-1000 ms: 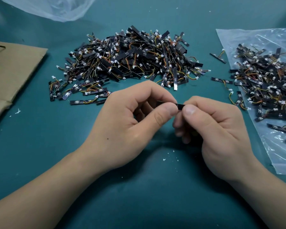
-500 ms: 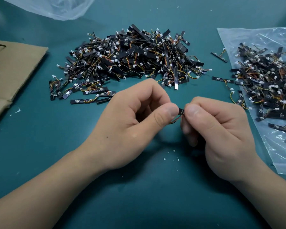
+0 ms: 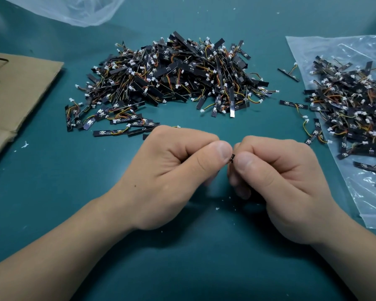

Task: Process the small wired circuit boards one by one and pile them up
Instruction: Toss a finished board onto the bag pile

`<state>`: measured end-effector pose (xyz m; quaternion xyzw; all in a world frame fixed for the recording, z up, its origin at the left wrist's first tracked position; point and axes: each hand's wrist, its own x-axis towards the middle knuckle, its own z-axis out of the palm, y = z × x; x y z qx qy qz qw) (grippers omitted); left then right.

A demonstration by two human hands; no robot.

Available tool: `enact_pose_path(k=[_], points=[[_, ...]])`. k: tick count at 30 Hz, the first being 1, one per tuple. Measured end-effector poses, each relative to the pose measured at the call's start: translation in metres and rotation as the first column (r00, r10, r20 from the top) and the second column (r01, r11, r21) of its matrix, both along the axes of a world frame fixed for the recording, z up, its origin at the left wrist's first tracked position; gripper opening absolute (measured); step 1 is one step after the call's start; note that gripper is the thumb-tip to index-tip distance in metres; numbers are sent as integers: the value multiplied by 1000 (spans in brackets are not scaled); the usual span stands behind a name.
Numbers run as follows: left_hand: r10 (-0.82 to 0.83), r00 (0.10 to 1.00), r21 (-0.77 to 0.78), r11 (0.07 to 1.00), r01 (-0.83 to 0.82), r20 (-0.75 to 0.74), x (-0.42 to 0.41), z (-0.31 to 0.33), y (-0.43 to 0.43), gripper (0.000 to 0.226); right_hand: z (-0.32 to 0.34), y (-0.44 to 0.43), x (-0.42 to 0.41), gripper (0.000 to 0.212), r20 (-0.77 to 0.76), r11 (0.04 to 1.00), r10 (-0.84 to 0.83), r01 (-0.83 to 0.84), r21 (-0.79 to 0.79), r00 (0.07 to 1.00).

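Observation:
Low over the middle of the green mat, my left hand (image 3: 172,170) and my right hand (image 3: 276,181) meet thumb to thumb. Between the thumbs only a small black end of one wired circuit board (image 3: 232,158) shows. Both hands pinch it, and curled fingers hide the rest. Behind my hands lies a big heap of black boards (image 3: 178,77) with orange and yellow wires and white plugs. A second heap of boards (image 3: 352,111) lies at the right on a clear plastic bag (image 3: 369,205).
Flat brown cardboard (image 3: 15,94) covers the mat's left side. A crumpled clear bag (image 3: 74,9) lies at the far left top. Single boards (image 3: 288,74) lie loose between the two heaps. White crumbs dot the green mat (image 3: 52,192).
Both hands have dropped a little toward me and drawn closer together. Less of the board shows between the thumbs than a second ago.

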<state>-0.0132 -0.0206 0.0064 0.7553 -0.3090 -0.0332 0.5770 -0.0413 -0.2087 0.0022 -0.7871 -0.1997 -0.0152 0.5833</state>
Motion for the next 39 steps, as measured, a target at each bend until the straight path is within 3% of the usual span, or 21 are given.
enact_pose_path(k=[4, 16, 39], points=[[-13, 1000, -33, 999, 13, 4, 0, 0, 1, 47, 3, 0, 0, 30, 35, 997, 40, -37, -67, 999], [12, 1000, -12, 1000, -12, -16, 1, 0, -1, 48, -2, -1, 0, 20, -33, 996, -9, 12, 87, 999], [-10, 1000, -3, 1000, 10, -3, -1, 5, -1, 32, -1, -2, 2, 18, -80, 994, 9, 0, 113, 997]])
